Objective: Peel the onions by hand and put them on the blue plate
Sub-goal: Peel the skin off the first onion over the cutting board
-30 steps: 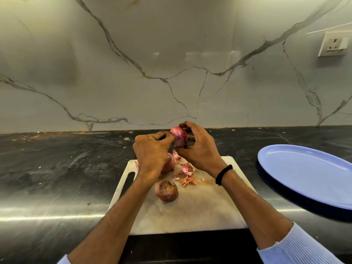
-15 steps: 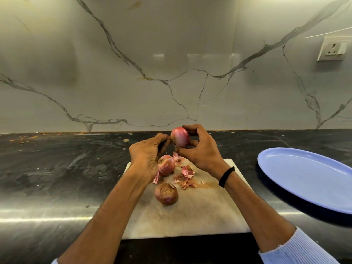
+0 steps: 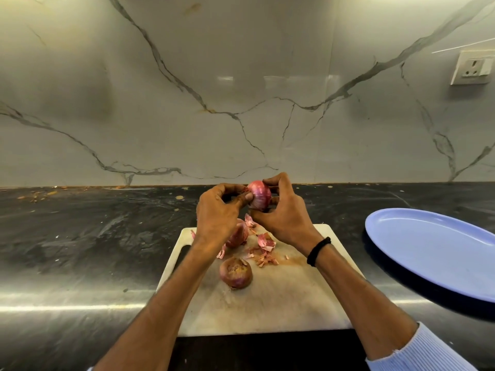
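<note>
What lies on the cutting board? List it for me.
On the cutting board: one whole onion up front, a second onion half hidden behind the left hand, and loose peels. Anything under the forearms is covered.

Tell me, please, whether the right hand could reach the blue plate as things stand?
Probably yes: the blue plate lies bare on the right hand's side with clear counter between, though that hand's grip is on the onion.

Kitchen: dark countertop (image 3: 80, 236), marble backsplash (image 3: 187, 89), cutting board (image 3: 281, 303).

One red onion (image 3: 258, 195) held aloft, two onions (image 3: 235, 272) on board, blue plate (image 3: 439, 253) bare.
</note>
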`<state>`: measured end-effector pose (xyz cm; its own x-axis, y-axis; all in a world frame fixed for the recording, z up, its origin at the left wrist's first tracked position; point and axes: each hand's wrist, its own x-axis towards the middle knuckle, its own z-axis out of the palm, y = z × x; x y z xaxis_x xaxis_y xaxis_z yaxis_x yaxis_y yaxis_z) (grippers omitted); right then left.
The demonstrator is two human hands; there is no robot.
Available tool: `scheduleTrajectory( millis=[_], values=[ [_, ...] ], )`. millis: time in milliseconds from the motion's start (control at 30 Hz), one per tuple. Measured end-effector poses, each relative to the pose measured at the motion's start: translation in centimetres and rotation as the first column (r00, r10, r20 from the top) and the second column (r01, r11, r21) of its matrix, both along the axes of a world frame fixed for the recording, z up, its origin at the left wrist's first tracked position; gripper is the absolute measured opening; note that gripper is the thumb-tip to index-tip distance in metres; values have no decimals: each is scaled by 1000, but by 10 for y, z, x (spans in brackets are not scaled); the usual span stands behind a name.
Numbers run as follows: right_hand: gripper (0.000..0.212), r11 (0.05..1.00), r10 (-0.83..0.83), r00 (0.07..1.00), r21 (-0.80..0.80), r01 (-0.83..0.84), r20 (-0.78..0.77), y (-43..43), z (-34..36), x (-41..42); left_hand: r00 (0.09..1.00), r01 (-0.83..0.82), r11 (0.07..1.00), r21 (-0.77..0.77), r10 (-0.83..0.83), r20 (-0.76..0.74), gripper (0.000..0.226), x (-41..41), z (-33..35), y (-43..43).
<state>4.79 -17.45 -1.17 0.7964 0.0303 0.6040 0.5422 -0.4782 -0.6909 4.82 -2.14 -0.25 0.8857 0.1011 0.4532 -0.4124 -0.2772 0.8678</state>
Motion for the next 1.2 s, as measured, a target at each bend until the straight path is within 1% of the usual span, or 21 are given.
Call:
scheduleTrajectory(
  millis=[100,300,367,500,633,733,800,833,900,967,1000,1033,1067,1100,1133,1167,1200],
  values=[
    [58,1000,8,1000,-11,-8,4,0,0,0,998,67,998,-17,-67,-12,25,-1,0,1],
    [59,1000,10,1000,-24,-10,25,0,1,-1,984,165,969,-185,-175,-42,14,-4,3,2],
    [58,1000,14,1000,-21,-13,23,1,1,-1,980,180,963,-202,-193,-45,12,-4,4,3],
    [57,1000,9,999,-30,-8,32,1,2,-2,988,146,983,-112,-149,-26,8,-5,3,1],
    [56,999,-3,999,-32,5,36,3,2,-3,998,24,998,53,-27,53,6,-2,0,-2],
    [56,1000,-18,999,-25,19,38,5,4,-6,983,-84,980,180,52,178,12,-3,-3,-8],
    [58,999,-20,999,-24,21,39,4,6,-7,958,-139,956,258,64,279,19,-4,-6,-12],
    [59,1000,-18,999,-23,19,37,4,7,-8,953,-148,953,266,65,297,20,-4,-6,-13],
    [61,1000,-18,999,-10,18,29,3,8,-8,963,-122,971,206,66,261,17,-4,-4,-13],
    [61,999,-21,1000,26,20,6,1,9,-8,991,-37,997,67,28,133,15,-5,0,-11],
    [61,998,-21,1000,59,22,-11,-1,9,-7,998,17,999,-48,-14,56,17,-5,2,-9],
    [60,995,-20,999,98,22,-28,-4,10,-5,998,57,980,-189,-61,-20,19,-5,4,-7],
    [59,990,-17,999,137,22,-39,-7,11,-3,992,70,942,-327,-101,-79,21,-5,7,-3],
    [58,985,-13,999,174,21,-46,-10,12,-1,986,55,903,-427,-116,-118,20,-3,9,1],
    [58,978,-4,999,209,14,-48,-13,12,1,984,30,883,-468,-108,-140,18,0,10,6],
    [59,971,6,999,239,6,-50,-14,12,3,986,7,899,-438,-80,-147,15,3,10,11],
    [59,966,17,998,259,-3,-53,-15,11,4,989,-9,931,-364,-46,-141,12,6,10,14]
  ],
)
